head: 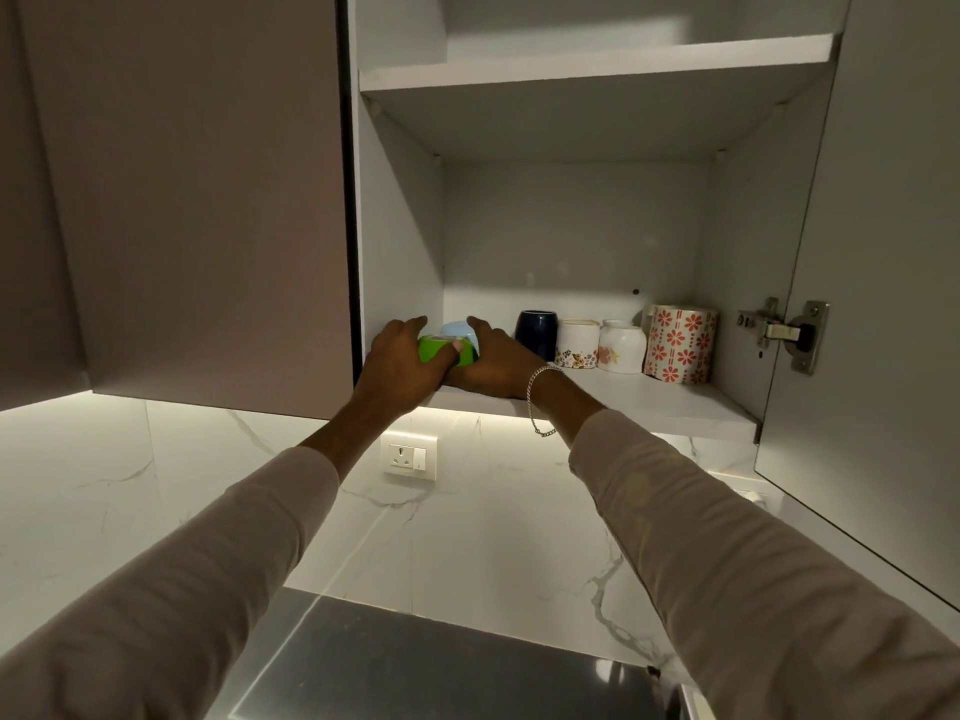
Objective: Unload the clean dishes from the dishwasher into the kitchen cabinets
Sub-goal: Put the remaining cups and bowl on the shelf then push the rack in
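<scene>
Both my hands reach up to the bottom shelf of the open wall cabinet. My left hand grips a green cup at the shelf's left front, its thumb across the cup's front. My right hand holds the same cup from the right side. A light blue cup stands right behind the green one, between my fingertips. Whether the green cup rests on the shelf is hidden by my hands.
Further right on the shelf stand a dark blue cup, two white floral cups and a red-flowered mug. The upper shelf shows nothing on it. The cabinet door hangs open at right; a wall socket sits below.
</scene>
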